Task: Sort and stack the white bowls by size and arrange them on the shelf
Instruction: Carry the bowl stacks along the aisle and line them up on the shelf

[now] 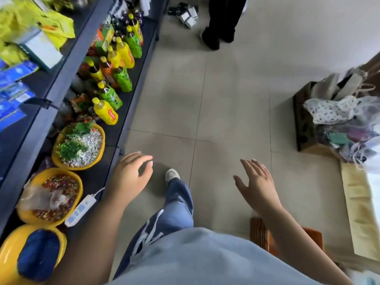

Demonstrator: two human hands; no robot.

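Observation:
No white bowls are in view. My left hand hangs over the floor beside the lower shelf's edge, fingers loosely curled, holding nothing. My right hand is out in front over the tiled floor, fingers spread and empty. The dark shelf unit runs along the left side. My leg and white shoe are between the two hands.
The lower shelf holds drink bottles, yellow basins of pebbles and plants, and a white power strip. Another person's dark legs stand far ahead. A box with bags sits right; a brown stool is near my right arm.

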